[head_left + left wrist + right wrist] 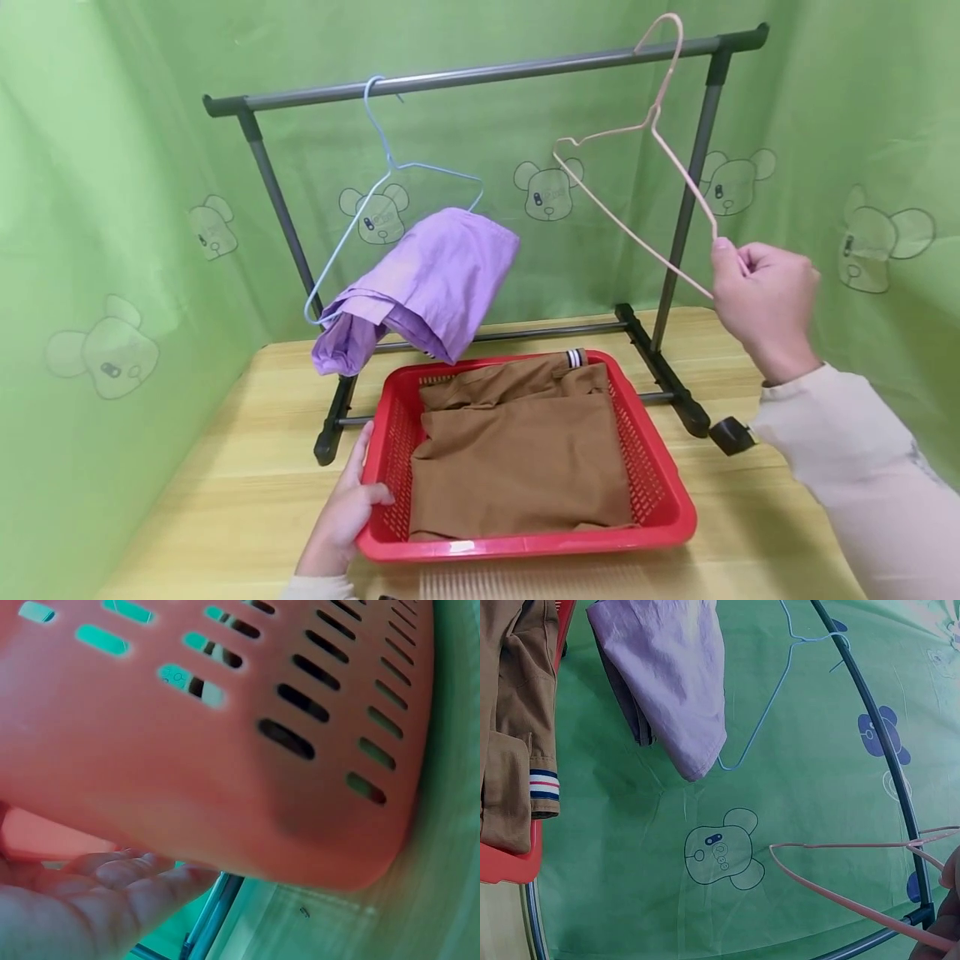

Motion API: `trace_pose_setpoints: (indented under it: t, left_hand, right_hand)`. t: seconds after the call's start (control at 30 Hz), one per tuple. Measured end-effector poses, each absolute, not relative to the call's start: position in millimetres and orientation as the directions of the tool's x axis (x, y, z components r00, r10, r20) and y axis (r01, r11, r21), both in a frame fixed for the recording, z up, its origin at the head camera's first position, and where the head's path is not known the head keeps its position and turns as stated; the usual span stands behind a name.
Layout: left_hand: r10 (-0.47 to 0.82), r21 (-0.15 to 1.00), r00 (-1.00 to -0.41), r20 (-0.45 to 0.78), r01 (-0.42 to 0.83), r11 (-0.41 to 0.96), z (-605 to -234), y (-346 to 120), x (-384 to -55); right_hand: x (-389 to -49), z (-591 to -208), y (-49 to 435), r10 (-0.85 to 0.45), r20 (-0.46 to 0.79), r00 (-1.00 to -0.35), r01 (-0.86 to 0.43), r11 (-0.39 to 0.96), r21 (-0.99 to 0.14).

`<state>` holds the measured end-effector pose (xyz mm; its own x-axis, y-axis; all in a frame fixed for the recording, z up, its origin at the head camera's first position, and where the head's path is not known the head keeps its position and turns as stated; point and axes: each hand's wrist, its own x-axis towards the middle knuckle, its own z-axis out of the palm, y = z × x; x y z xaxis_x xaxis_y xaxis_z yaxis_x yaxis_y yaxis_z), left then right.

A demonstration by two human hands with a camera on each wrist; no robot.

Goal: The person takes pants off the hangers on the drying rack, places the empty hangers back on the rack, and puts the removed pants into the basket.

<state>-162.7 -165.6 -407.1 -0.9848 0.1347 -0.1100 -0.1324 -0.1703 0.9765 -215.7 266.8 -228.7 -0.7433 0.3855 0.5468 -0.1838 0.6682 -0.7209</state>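
Note:
A pink wire hanger [686, 179] is gripped at its lower right corner by my right hand [768, 304]; its hook reaches up by the rail's right part. With thumb over the rim, my left hand [347, 508] holds the left side of a red plastic basket [675, 508]. Inside the basket lies a folded brown garment [517, 467] with a striped band. Left of centre on the rail, a blue hanger [348, 229] carries a folded purple garment [442, 267]. The left wrist view shows the basket's slotted wall [187, 780] above the left fingers [142, 885].
The grey rail [487, 72] of a metal rack spans the back, with black feet [667, 383] on a wooden-patterned table [247, 492]. Green curtains [82, 167] with bear outlines surround the table. A small black object [731, 435] shows beside the right sleeve.

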Motion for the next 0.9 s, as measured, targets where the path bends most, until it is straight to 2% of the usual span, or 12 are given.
trace_pose_setpoints:
  t: [0.17, 0.47, 0.9]
  left_hand:
    - [0.152, 0.969, -0.983, -0.103, -0.134, -0.21, -409.4, -166.2, -162.9]
    - [0.142, 0.972, -0.985, -0.1, -0.127, -0.199, -410.7, -167.4, -163.2]
    - [0.159, 0.969, -0.984, -0.082, -0.116, -0.216, -411.2, -165.0, -163.0]
  right_hand:
    - [-221.6, -226.4, 264.1, 0.391, 0.539, -0.746, -0.179, 0.662, -0.728]
    - [-231.8, -224.5, 260.5, 0.382, 0.51, -0.77, -0.171, 0.647, -0.743]
    - [-227.0, -241.8, 265.0, 0.373, 0.489, -0.789, -0.143, 0.662, -0.735]
